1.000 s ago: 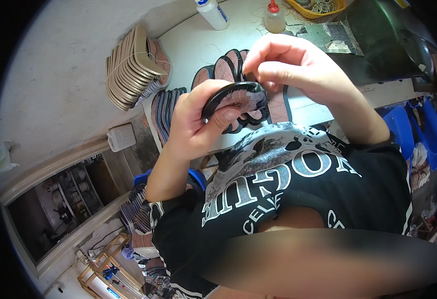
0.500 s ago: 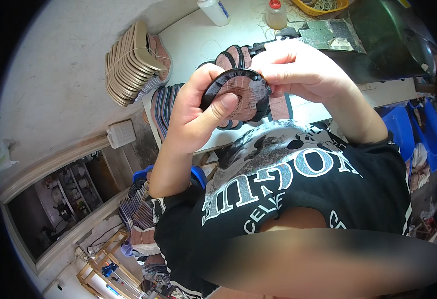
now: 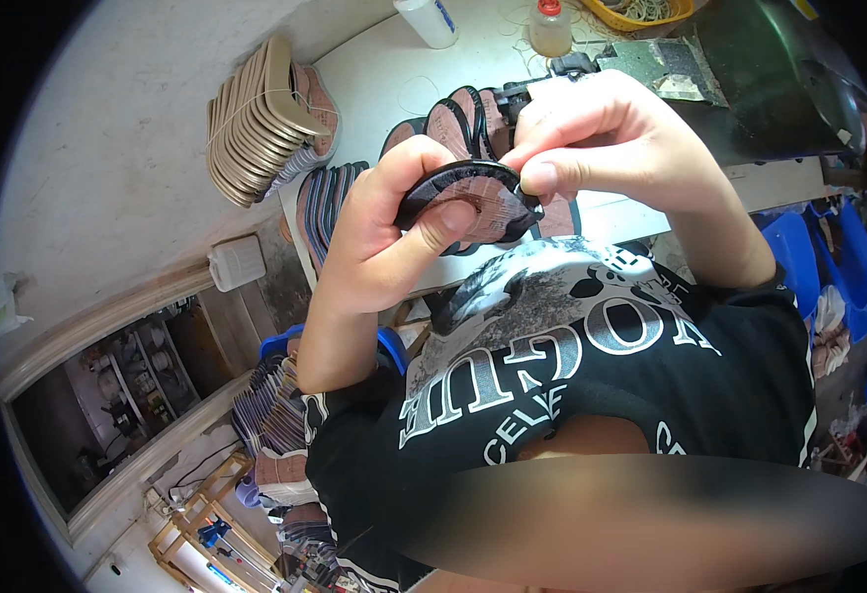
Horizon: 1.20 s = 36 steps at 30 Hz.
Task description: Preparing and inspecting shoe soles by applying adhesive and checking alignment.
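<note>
A pinkish-brown shoe insole (image 3: 491, 203) with a black rim is held up over the near side of the table. My left hand (image 3: 379, 222) is closed round its left end, thumb pressed on the pink face and fingers behind. At the right end, my right hand (image 3: 606, 143) pinches the black rim between thumb and forefinger. The insole tilts, so its face looks narrow. Behind it on the table lie more black-edged insoles (image 3: 448, 124), partly covered by my hands. A row of insoles (image 3: 327, 203) stands left of my left hand.
Tied beige curved pieces (image 3: 256, 124) lean by the wall. A white container (image 3: 429, 22), a red-capped bottle (image 3: 550, 35) and a yellow basket of bands (image 3: 641, 12) stand at the back of the white table (image 3: 374, 84). A dark green machine body (image 3: 775, 74) and blue bins (image 3: 854, 247) are at right.
The insole has tipped, its upper rim lowering so less of its face shows. My right thumb and forefinger have shifted slightly along the rim; my left hand keeps its grip.
</note>
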Tool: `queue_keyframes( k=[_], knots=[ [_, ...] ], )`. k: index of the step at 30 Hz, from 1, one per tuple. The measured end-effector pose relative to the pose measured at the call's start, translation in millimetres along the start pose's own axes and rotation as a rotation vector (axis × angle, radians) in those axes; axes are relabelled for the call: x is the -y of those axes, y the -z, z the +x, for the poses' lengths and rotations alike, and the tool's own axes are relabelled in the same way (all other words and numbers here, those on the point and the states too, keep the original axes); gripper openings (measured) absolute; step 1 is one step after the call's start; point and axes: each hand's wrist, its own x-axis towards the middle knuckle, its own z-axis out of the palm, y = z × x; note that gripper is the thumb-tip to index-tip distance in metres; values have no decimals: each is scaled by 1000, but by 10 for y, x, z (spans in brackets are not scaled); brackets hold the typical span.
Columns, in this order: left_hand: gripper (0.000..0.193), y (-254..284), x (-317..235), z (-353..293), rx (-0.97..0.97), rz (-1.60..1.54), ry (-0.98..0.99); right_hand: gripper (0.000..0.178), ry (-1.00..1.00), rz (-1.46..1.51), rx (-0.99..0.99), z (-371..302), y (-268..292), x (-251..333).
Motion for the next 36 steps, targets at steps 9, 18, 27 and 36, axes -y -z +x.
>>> queue_keyframes(
  k=[9, 18, 27, 36],
  knots=[
    [19, -164, 37, -13, -150, 16, 96, 8, 160, -572, -233, -13, -95, 161],
    [20, -168, -4, 81, -147, 195, 105, 10, 175, -616, -210, -5, -100, 136],
    [18, -141, 11, 75, -186, 45, -48, 13, -248, 147, -98, -17, -41, 107],
    [15, -174, -5, 104, -160, 81, -109, 20, -164, 42, -109, 16, -60, -56]
  ],
)
